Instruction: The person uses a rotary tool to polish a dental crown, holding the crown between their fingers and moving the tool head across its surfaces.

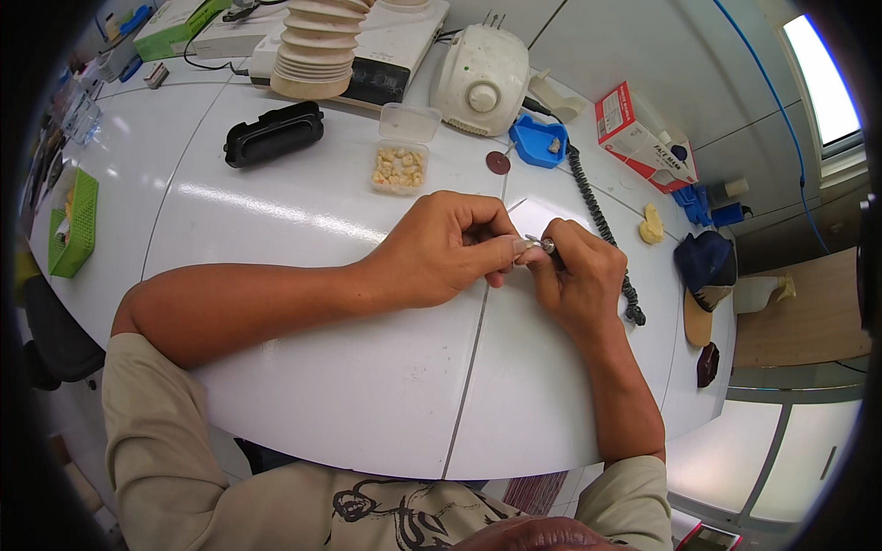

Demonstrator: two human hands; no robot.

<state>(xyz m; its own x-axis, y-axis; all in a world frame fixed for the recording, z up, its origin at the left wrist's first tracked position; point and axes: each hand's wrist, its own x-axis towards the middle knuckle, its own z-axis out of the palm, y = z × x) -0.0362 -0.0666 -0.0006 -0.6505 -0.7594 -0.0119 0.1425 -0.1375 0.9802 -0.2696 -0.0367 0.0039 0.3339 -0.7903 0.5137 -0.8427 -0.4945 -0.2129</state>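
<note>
Near the middle of the table, my left hand is closed, thumb and fingertips pinched together. Whatever sits in that pinch is too small and covered to make out. Close against it, my right hand wraps round a rotary handpiece, whose metal nose points at the left fingertips. A black coiled cord runs from the cream control box and passes behind my right hand. Beyond my left hand stands a clear lidded box, its lid up, with several small tooth-like, yellowish pieces inside.
A dark red disc and a blue tray lie farther back. Left of them are a black case and a ribbed hose. A green basket stands far left; a mask box and cap are right.
</note>
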